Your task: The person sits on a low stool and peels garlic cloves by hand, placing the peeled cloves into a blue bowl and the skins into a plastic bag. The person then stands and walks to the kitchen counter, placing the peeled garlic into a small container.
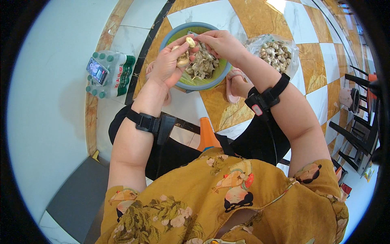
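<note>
My left hand (173, 61) holds garlic cloves (182, 59) in the palm and fingers, with a pale clove (190, 42) pinched at the fingertips. My right hand (221, 45) is beside it, thumb and forefinger pressed together close to that clove; whether a scrap of skin is between them is too small to tell. Both hands are above a grey-rimmed bucket (225, 77) lined with a yellow-green bag. Dry garlic skins (202, 65) are heaped inside it. To the right of the bucket, a clear plastic bag (292, 61) stands open with many garlic bulbs (274, 55).
A shrink-wrapped pack of water bottles (122, 76) stands by the wall at left, a phone (97, 71) with a lit screen on it. An orange plastic piece (207, 134) is between my knees. Black chair or stool legs (353, 134) are at far right, a grey panel (76, 198) lower left.
</note>
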